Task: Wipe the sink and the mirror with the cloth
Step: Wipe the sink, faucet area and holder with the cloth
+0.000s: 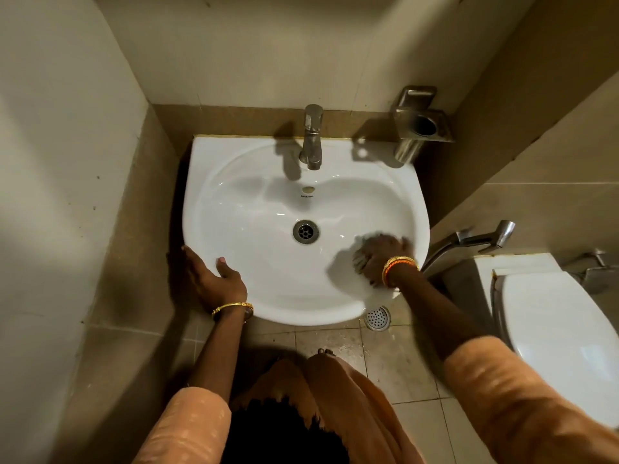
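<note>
A white wall-hung sink fills the middle of the view, with a steel drain at its bottom and a metal tap at the back. My right hand presses a white cloth flat against the inner front-right slope of the basin; the hand is blurred. My left hand holds the front-left rim of the sink, thumb on top and fingers around the outer edge. The mirror is out of view.
A steel tumbler holder hangs on the wall at the back right. A hand sprayer and a white toilet stand close on the right. A floor drain lies under the sink's front right. A tiled wall stands close on the left.
</note>
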Demonstrator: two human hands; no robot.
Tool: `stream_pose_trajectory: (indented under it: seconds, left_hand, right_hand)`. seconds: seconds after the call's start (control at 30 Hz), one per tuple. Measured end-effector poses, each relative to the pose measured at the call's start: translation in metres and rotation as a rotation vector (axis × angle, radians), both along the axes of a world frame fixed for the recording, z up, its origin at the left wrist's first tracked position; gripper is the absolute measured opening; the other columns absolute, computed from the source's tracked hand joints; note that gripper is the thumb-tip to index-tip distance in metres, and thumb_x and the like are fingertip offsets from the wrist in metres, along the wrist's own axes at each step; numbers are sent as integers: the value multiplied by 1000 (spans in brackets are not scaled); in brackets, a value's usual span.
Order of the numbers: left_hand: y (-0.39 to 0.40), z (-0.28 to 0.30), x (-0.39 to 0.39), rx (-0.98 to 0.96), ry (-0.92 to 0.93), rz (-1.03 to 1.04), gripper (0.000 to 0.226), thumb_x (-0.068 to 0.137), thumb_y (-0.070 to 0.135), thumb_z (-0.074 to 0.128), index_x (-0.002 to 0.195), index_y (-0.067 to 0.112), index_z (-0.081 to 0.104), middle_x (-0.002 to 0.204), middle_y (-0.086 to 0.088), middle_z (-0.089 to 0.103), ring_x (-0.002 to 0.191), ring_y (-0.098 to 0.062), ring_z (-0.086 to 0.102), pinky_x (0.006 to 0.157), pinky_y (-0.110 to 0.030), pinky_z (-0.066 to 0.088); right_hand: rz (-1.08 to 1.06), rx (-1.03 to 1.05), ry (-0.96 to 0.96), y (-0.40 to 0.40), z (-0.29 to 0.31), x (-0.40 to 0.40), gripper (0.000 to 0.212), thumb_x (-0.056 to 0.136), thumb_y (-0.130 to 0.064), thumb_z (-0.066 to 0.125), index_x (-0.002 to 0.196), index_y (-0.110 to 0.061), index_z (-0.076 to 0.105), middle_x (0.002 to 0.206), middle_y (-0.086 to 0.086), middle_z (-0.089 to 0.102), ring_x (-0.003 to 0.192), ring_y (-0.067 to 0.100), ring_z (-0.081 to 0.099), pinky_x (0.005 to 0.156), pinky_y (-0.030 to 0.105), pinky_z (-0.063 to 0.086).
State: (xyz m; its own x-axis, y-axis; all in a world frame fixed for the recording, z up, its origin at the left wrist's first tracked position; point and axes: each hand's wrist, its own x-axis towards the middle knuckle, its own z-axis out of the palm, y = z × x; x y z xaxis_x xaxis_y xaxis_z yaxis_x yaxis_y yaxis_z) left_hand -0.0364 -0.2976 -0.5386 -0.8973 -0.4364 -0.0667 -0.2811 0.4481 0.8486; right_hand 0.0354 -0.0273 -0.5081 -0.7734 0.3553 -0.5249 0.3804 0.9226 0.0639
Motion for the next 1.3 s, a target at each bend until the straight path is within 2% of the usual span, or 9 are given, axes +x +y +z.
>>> stream_pose_trajectory:
  seconds: [0.13,0.27,0.43,0.57,0.67,0.83,1.0,1.13,1.3]
  left_hand:
    - [-3,-4,-2,-34,-7,-10,67,92,11,53,149,10,19,155,-14,27,142,-29,27,114,-35,24]
    - [-4,0,-6,-75,-86,-35,68,92,13,51,150,11,16,155,-16,26,141,-32,28,112,-38,28]
    - [-11,7,-48,-278,-132,-75,67,90,30,52,145,4,24,149,-24,30,136,-40,31,111,-49,28]
    - [-14,-7,-76,-413,-232,-94,67,87,41,49,139,5,27,142,-27,38,125,-49,41,101,-61,34]
    - [-14,-15,-76,-455,-225,-76,63,88,40,48,136,5,28,138,-28,42,118,-49,47,96,-60,39]
    - [-18,-21,-78,-430,-188,-86,60,91,37,47,137,3,31,143,-24,40,129,-43,42,101,-57,38]
    - [-17,-21,-78,-438,-193,-66,62,91,39,45,139,3,31,142,-25,42,125,-45,45,98,-56,41]
    - [-16,-22,-79,-452,-200,-56,63,90,41,44,140,6,29,142,-25,42,123,-46,47,98,-56,42]
    - [-15,-22,-78,-477,-229,-46,65,90,44,43,142,7,27,139,-26,44,121,-46,48,97,-56,42]
  right_hand:
    - [10,207,192,32,2,-24,76,77,-28,61,146,-18,30,157,9,18,146,29,3,119,49,-2]
    - [-52,109,67,11,-8,-13,68,87,-33,50,148,-18,24,160,6,9,147,29,0,119,47,0]
    - [-72,14,27,13,-8,-8,54,89,-34,51,142,-25,39,157,6,19,146,27,9,117,44,9]
    - [-76,114,260,41,-9,-44,82,86,-24,59,151,-17,10,158,17,-10,147,29,-9,120,46,0]
    - [-83,121,424,46,-11,-68,108,76,-13,71,151,-16,-6,157,18,-15,146,31,-14,116,48,-8]
    - [-362,119,661,30,-23,-57,90,69,9,68,146,-10,26,156,25,5,144,42,4,116,54,17]
    - [-405,292,696,32,-34,-59,74,60,0,75,128,-16,51,126,23,45,109,45,43,88,52,38]
    - [-428,128,880,21,-49,-87,60,66,-3,75,123,-14,60,116,27,55,91,47,52,77,50,46]
    - [-859,-447,1029,-35,-57,-123,54,90,-10,57,141,-11,38,135,21,39,125,42,39,99,36,40]
